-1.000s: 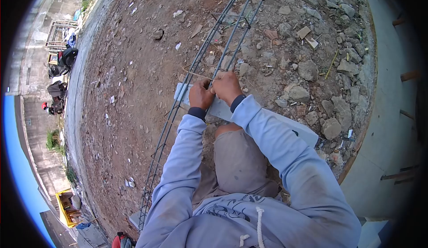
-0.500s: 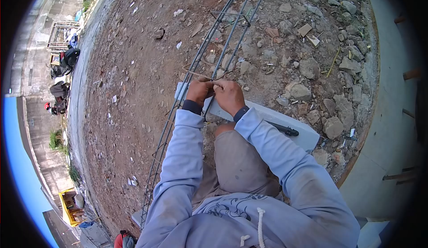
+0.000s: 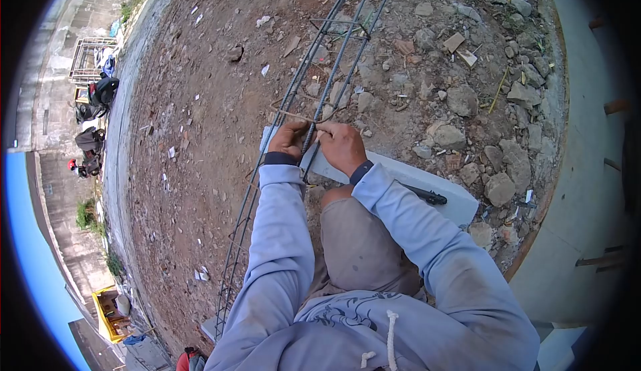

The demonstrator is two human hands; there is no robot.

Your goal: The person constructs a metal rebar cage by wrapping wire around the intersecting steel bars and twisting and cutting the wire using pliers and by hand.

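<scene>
A long rebar cage (image 3: pixel 325 97) of ribbed bars and thin stirrups runs from the top of the view down past my left side. At a brownish stirrup (image 3: pixel 294 115), both hands meet the cage. My left hand (image 3: pixel 287 140) is closed at a ribbed bar, its fingers curled behind it. Just right of that bar, my right hand (image 3: pixel 342 148) is closed in a pinch with thumb and forefinger together; anything between the fingertips is too small to make out. Below the hands lies a pale block (image 3: pixel 457 205), with a black-handled tool (image 3: pixel 427 194) on top.
Broken stones (image 3: pixel 462 101) and rubble cover the ground to the right, beside a pale concrete strip (image 3: pixel 581 171). Reddish dirt (image 3: pixel 193 137) spreads to the left. Bags (image 3: pixel 103 89) and a yellow box (image 3: pixel 107 311) stand along the far left edge.
My left hand has shifted slightly left and down, apart from my right fingertips, exposing the ribbed bar between them. My right hand stays nearly in place.
</scene>
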